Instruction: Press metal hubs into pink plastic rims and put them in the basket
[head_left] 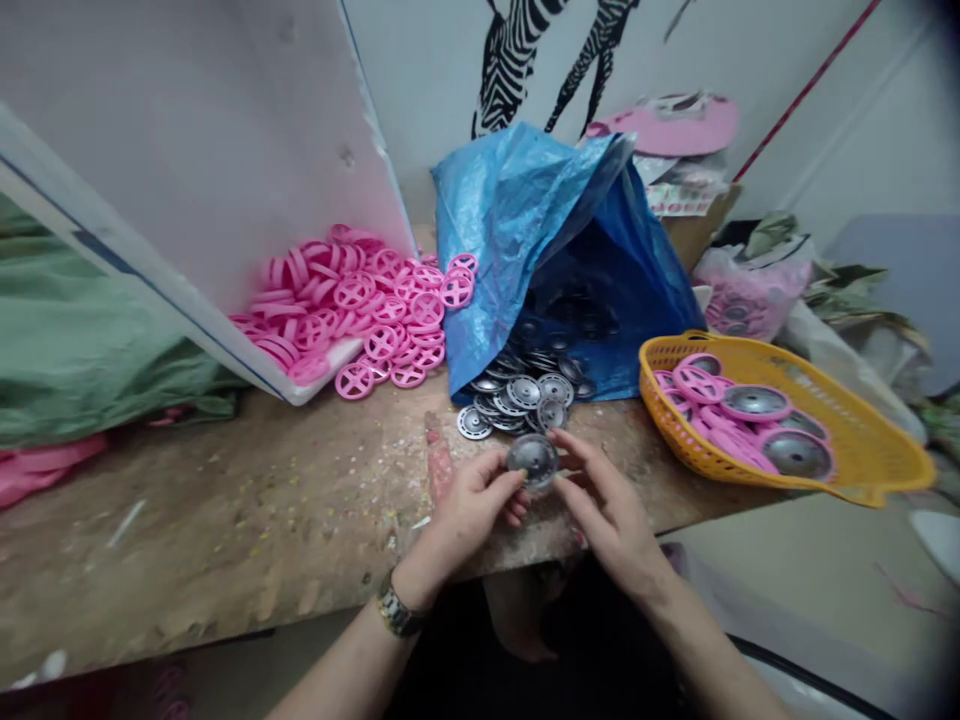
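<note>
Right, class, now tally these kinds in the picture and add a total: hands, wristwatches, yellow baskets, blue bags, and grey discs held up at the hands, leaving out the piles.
Hands: 2, the left hand and the right hand
Wristwatch: 1
Yellow basket: 1
Blue bag: 1
Grey disc at the hands: 1
Total: 6

From my remote seat I see a round, shiny grey disc [533,460], its face turned upward, held at the rim between the left hand [471,500] and right hand [609,510], near the worktable's [300,510] front edge.
</note>
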